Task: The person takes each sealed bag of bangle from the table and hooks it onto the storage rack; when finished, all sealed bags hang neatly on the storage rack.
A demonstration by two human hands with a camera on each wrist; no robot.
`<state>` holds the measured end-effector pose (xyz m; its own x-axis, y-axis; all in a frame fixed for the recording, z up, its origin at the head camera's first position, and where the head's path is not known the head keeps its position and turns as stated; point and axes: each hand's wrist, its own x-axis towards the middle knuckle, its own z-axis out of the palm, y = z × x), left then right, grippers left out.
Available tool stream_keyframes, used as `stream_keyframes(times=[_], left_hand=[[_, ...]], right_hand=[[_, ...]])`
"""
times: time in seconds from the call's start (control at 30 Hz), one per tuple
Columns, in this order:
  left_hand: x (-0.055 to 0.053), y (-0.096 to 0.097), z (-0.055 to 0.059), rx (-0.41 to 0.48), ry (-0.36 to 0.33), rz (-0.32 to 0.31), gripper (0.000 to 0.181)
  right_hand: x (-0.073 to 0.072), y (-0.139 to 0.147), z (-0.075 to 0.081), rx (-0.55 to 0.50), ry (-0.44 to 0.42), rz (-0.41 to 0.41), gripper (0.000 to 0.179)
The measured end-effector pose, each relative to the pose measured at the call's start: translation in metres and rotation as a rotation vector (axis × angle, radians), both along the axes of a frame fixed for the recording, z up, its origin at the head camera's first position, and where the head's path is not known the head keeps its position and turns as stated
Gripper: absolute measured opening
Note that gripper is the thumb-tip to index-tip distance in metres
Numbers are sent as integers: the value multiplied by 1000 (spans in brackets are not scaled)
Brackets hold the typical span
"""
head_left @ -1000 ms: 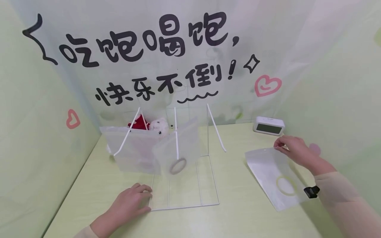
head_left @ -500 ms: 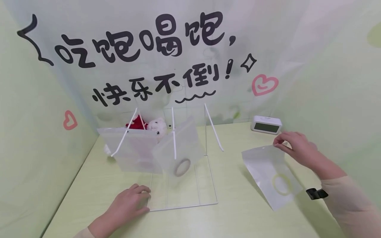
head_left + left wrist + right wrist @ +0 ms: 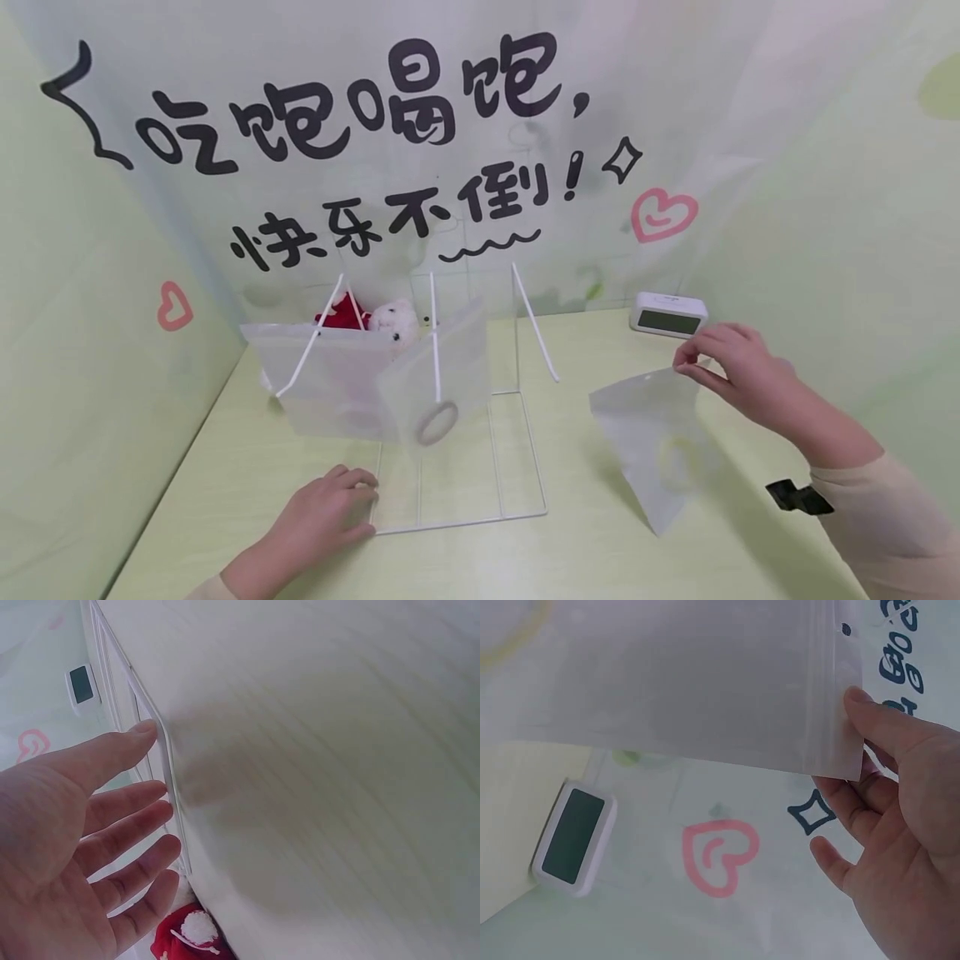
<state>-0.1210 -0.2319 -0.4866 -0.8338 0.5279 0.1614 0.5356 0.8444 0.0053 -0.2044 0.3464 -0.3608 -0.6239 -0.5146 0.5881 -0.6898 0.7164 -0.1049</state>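
My right hand (image 3: 738, 375) pinches the top corner of a translucent zip bag (image 3: 641, 425) at the right. The bag hangs at a slant, its punched hole beside the thumb in the right wrist view, and a yellow ring (image 3: 526, 636) shows through it. A white wire rack (image 3: 461, 524) with three prongs stands at the centre. At its front left base corner rests my left hand (image 3: 322, 508), fingers loosely spread with tips at the wire. One bag (image 3: 330, 387) hangs on the left prong; another bag (image 3: 450, 354), holding a brownish ring (image 3: 454, 412), hangs on the middle prong.
A white digital clock (image 3: 669, 315) sits at the back right of the pale table (image 3: 540, 567), just beyond my right hand. Behind the rack is a plush toy (image 3: 395, 321) with red on it. Printed sheets (image 3: 675, 100) wall the table at the back and sides.
My right hand has drawn the bag slightly leftward, and the bag has turned and bent more. The bag on the middle prong has swayed. My left hand stays at the rack's base.
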Motion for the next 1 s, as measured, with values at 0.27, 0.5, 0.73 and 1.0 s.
stream_keyframes(times=[0.27,0.5,0.73,1.0], left_hand=[[0,0,1,4,9,-3,34],[0,-1,-3,8,12,-9,34],[-1,-1,-3,3,19,-6,36],[-1,0,-1,-3,18,-9,33]], right_hand=[[2,-18,12,-39,86,151,32],[12,-36,22,-35,72,208,38],[21,-52,32,-37,76,229,39],[26,-71,39,-25,180,263,39]])
